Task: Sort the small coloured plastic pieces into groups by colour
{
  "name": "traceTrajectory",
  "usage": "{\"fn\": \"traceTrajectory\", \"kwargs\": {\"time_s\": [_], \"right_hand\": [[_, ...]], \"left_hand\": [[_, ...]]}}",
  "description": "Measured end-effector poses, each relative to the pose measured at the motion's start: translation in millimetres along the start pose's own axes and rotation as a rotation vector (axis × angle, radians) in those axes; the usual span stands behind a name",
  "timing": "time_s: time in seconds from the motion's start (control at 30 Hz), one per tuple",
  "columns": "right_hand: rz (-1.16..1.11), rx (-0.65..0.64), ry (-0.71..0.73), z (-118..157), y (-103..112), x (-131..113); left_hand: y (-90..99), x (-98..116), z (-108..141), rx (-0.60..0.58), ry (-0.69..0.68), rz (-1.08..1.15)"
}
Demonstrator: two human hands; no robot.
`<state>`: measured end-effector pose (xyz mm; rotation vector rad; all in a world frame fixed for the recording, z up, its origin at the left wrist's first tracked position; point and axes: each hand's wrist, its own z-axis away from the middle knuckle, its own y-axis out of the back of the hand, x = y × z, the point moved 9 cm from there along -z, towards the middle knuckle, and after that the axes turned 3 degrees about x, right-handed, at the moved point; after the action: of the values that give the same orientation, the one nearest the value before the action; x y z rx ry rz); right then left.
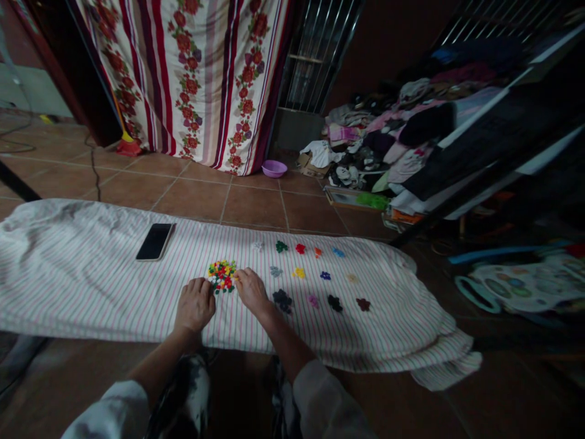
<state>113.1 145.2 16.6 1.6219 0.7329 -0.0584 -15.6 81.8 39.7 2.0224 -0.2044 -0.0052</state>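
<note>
Mixed coloured pieces lie heaped between the left hand and right hand, both curled at their edges (each grip's opening and hold I cannot tell), on striped cloth; single-colour clusters sit rightward, a phone leftward.

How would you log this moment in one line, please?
Left hand: left edge of mixed pile | right hand: pile's right edge, grip unclear | single-colour piles: to the right | phone: left
</note>
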Motion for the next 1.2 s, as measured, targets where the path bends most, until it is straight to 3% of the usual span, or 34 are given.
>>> {"fn": "traceTrajectory", "kwargs": {"time_s": [0.3, 0.4, 0.53, 0.67, 0.83, 0.97, 1.2], "right_hand": [[-0.196, 0.097, 0.038, 7, 14, 1], [-0.214, 0.154, 0.003, 9, 25, 11], [-0.245, 0.266, -0.015, 12, 52, 44], [-0.169, 0.391, -0.123, 20, 86, 105], [-0.028, 0.394, -0.289, 28, 108, 168], [0.018, 0.346, -0.316, 29, 106, 188], [0.044, 0.308, -0.322, 31, 101, 195]], "left_hand": [[-0.5, 0, 1, -0.005, -0.009, -0.009], [1.2, 1, 0, 0.012, -0.018, 0.000], [1.8, 0, 1, 0.030, -0.020, 0.006], [1.5, 0, 1, 0.030, -0.021, 0.013], [1.8, 0, 1, 0.029, -0.017, 0.019], [1.7, 0, 1, 0.030, -0.022, 0.025], [0.3, 1, 1, 0.013, -0.024, 0.002]]}}
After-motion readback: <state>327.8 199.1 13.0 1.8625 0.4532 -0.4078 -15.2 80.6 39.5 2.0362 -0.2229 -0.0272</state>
